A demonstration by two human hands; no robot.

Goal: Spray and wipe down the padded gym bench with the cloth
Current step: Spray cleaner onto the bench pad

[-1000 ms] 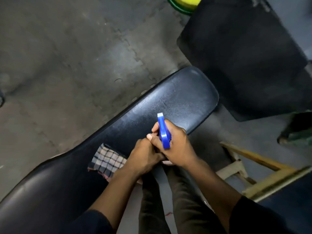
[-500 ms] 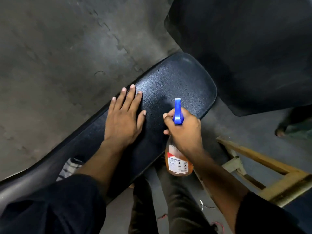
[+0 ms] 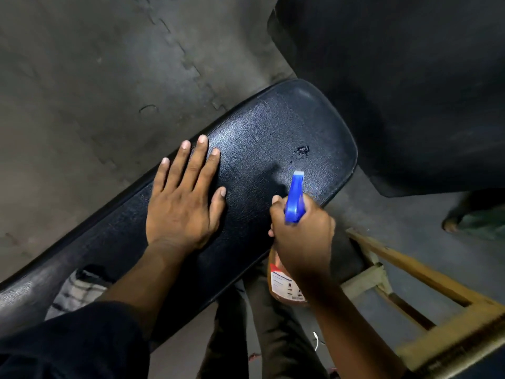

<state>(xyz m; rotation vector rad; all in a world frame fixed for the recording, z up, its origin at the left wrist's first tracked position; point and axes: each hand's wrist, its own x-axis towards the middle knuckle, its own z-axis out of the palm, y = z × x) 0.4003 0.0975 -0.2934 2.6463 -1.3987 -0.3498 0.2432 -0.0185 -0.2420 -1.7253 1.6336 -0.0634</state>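
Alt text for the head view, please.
The right hand aims a blue-topped spray bottle at a black padded bench, where a wet spot shows. The left hand lies flat on the pad; a checked cloth sits nearer.

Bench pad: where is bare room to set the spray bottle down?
Bare: the rounded end of the bench pad beyond the wet spot. Crowded: mid-pad under the left hand; the near end holds the checked cloth.

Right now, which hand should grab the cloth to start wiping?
Probably the left. The left hand lies flat and empty on the bench, and the checked cloth sits beside that forearm. The right hand is busy holding the spray bottle.
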